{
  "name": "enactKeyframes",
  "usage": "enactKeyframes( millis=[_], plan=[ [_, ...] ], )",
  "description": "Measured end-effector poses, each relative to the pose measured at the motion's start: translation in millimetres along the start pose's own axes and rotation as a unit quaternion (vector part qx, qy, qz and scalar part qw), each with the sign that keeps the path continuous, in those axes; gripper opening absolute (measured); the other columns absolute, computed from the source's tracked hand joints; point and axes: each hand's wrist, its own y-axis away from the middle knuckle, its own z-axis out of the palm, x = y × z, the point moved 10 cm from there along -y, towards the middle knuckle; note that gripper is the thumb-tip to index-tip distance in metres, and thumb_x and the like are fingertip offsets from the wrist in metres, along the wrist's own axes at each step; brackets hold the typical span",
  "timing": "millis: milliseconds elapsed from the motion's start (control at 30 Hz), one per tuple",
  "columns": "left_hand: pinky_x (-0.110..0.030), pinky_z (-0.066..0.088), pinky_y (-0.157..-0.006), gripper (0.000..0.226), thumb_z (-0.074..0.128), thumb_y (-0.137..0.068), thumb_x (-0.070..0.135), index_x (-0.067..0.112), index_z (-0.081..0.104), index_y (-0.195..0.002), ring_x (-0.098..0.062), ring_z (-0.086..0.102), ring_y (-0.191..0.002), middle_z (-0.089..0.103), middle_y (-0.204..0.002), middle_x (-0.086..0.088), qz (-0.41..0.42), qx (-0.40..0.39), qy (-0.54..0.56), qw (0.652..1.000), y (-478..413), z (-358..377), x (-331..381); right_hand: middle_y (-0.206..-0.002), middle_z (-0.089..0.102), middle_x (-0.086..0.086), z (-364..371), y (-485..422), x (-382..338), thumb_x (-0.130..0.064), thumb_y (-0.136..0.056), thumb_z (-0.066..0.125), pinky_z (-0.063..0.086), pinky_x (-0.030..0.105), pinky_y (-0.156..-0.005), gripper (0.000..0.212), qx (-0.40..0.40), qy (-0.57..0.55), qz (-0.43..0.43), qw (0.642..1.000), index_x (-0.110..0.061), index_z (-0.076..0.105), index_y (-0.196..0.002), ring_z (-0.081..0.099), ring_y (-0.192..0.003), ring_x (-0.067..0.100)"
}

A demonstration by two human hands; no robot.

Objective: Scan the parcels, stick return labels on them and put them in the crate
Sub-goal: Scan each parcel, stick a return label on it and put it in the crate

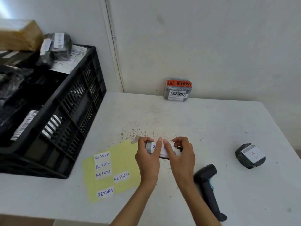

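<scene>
Lying just beside your right forearm, the scanner rests on the table, handle toward you, free of your grip so that both hands can work. To your left the yellow label sheet lies flat with five RETURN stickers on it, close enough to peel from without reaching.

Between them, your left hand and right hand hold a small dark parcel just above the tabletop. The fingers of each curl round one end of it while both thumbs bear down on a white return label across its top. That hold steadies the parcel, and the thumbs seem to be smoothing the label flat; labelling looks to be the step in hand.

Further right, a rounded parcel waits on the table with no return label visible. At your left the black crate already holds several parcels. Against the far wall leans a parcel with orange tape.
</scene>
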Motion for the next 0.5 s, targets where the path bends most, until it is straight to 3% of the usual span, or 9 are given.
enactKeyframes(
  millis=[100,200,333,400,500],
  plan=[
    [-0.009,0.042,-0.057,0.016,0.066,-0.086,0.015,0.015,0.051,-0.082,0.001,0.056,-0.067,0.058,-0.075,0.010,0.014,0.045,0.005,0.999,4.7,-9.4,8.8,-0.082,0.059,-0.007,-2.7,1.3,-4.8,-0.026,-0.083,0.065,0.044,0.024,-0.066,0.013,0.035,-0.043,0.024,0.998,-0.026,0.052,-0.082,0.056,-0.079,0.010],
    [-0.013,0.043,-0.054,0.008,0.058,-0.091,0.013,0.015,0.053,-0.085,-0.001,0.055,-0.065,0.059,-0.078,0.007,-0.004,0.035,0.000,0.999,4.3,-11.4,4.2,-0.079,0.058,-0.007,2.7,-3.2,-4.6,-0.015,-0.088,0.055,0.053,0.040,-0.066,0.017,-0.003,-0.052,0.022,0.998,-0.029,0.048,-0.081,0.057,-0.077,0.016],
    [-0.027,0.041,-0.048,0.015,0.047,-0.097,0.018,0.020,0.054,-0.084,-0.011,0.050,-0.061,0.056,-0.076,0.000,-0.033,-0.025,0.009,0.999,-6.3,-10.1,-0.6,-0.091,0.058,-0.008,15.5,0.7,-20.6,-0.023,-0.094,0.053,0.047,0.022,-0.062,0.019,-0.153,-0.027,-0.082,0.984,-0.041,0.050,-0.098,0.057,-0.087,0.009],
    [-0.022,0.039,-0.045,0.015,0.044,-0.099,0.019,0.019,0.054,-0.087,-0.012,0.049,-0.060,0.055,-0.077,-0.002,-0.040,-0.056,0.020,0.997,-9.0,-11.3,2.0,-0.097,0.057,-0.010,15.8,5.0,-27.0,-0.020,-0.090,0.061,0.042,0.013,-0.065,0.024,-0.199,-0.023,-0.125,0.972,-0.039,0.054,-0.103,0.053,-0.089,0.004],
    [-0.014,0.036,-0.041,0.014,0.040,-0.100,0.020,0.017,0.052,-0.092,-0.011,0.047,-0.058,0.053,-0.080,-0.008,-0.039,-0.082,0.021,0.996,-7.8,-14.7,7.1,-0.102,0.056,-0.008,18.4,6.0,-32.5,-0.017,-0.093,0.057,0.043,0.012,-0.069,0.020,-0.247,-0.026,-0.143,0.958,-0.030,0.058,-0.107,0.054,-0.091,0.005]
  ],
)
